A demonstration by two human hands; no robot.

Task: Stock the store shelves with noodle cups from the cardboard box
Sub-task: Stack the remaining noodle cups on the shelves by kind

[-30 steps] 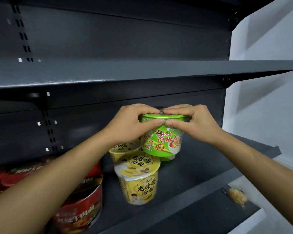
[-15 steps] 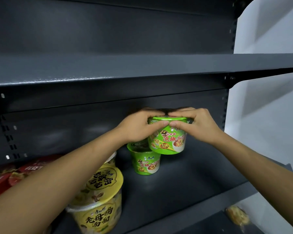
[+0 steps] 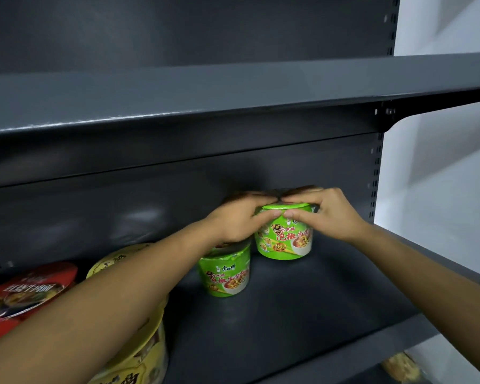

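Note:
A green noodle cup [image 3: 284, 239] stands at the back of the dark shelf [image 3: 288, 314], close to the rear panel. My left hand [image 3: 237, 218] and my right hand [image 3: 327, 213] both grip its rim from either side, fingers curled over the lid. A second green noodle cup [image 3: 225, 273] stands just in front and to the left, partly under my left wrist. The cardboard box is out of view.
A yellow noodle cup [image 3: 139, 353] sits at the lower left behind my left forearm, with a red noodle cup [image 3: 25, 295] further left. An upper shelf [image 3: 233, 101] overhangs closely. A white wall [image 3: 441, 189] bounds the right. A small packet [image 3: 399, 368] lies on a lower shelf.
Both hands carried the green cup rightward and back, lowering it onto the shelf behind the other green cup. The view shifted right, so the yellow and red cups slid left.

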